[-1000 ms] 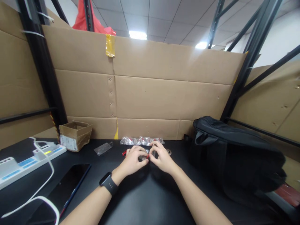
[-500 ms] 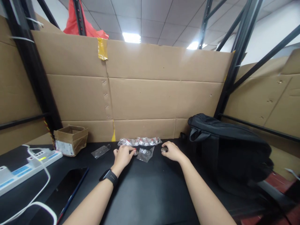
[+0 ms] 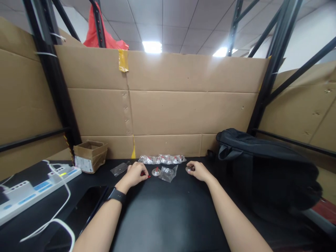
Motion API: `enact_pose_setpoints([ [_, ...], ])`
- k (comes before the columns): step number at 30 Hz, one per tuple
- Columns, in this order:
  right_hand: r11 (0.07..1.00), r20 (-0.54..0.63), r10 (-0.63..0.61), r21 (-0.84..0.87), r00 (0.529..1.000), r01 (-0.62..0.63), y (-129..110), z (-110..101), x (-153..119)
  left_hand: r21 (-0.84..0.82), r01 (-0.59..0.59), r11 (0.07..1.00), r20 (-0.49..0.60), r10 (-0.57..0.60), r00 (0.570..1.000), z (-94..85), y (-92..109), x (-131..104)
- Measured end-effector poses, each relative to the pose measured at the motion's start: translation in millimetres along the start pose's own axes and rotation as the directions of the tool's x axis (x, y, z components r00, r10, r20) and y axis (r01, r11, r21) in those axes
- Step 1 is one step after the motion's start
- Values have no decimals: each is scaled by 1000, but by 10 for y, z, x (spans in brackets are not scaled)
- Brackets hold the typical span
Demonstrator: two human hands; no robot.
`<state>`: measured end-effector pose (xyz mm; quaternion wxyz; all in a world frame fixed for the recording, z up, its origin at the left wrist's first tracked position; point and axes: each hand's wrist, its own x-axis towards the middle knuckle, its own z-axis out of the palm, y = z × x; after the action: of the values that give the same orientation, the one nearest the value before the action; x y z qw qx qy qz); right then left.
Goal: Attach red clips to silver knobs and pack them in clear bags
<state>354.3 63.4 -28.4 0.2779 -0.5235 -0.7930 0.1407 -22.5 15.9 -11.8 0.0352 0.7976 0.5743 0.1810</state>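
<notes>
My left hand [image 3: 137, 174] is closed in a pinch on a small red piece [image 3: 149, 176], just above the black table; most of the piece is hidden by the fingers. Right of it, a clear suction cup [image 3: 156, 172] with a red tip rests on the table. A crumpled clear plastic bag [image 3: 168, 174] lies beside that cup. Farther right, my right hand [image 3: 198, 170] has its fingers closed around the edge of another clear suction cup [image 3: 188, 169]. Behind them stretches a row of wrapped suction cups [image 3: 162, 159] with red parts.
A flat clear bag [image 3: 119, 169] and a small open carton [image 3: 90, 157] lie to the left. A white power strip [image 3: 39, 190] with cables and a dark tablet [image 3: 86, 206] are nearer. A black backpack [image 3: 267, 168] fills the right. Cardboard [image 3: 168, 112] walls the back.
My left hand has moved left, off the red-tipped suction cup, which now stands free on the table. My right hand stays on its cup. The view has turned slightly left.
</notes>
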Motion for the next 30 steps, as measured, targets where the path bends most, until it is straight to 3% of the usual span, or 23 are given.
enact_pose_setpoints([
  [4,999,-29,13,50,999,-12,19,6,9,10,-20,1000,-2,20,1000,47,30,20],
  [7,992,-119,-16,123,993,31,-28,-15,20,-27,1,1000,-67,-2,998,28,85,21],
  [10,967,-262,-66,223,963,127,-204,-29,23,-190,-33,981,-169,1,986,-9,247,16],
  [14,895,-372,-120,361,921,262,-606,40,-28,-444,-140,885,-258,24,966,-4,599,1],
  [17,826,-369,-178,448,912,343,-898,150,-101,-477,-160,864,-281,22,959,45,828,-18],
  [21,767,-338,-252,502,907,400,-1123,276,-169,-435,-167,885,-325,19,945,107,972,-41],
  [30,714,-310,-288,560,906,419,-1154,332,-174,-352,-120,928,-352,-12,936,115,1038,-71],
])
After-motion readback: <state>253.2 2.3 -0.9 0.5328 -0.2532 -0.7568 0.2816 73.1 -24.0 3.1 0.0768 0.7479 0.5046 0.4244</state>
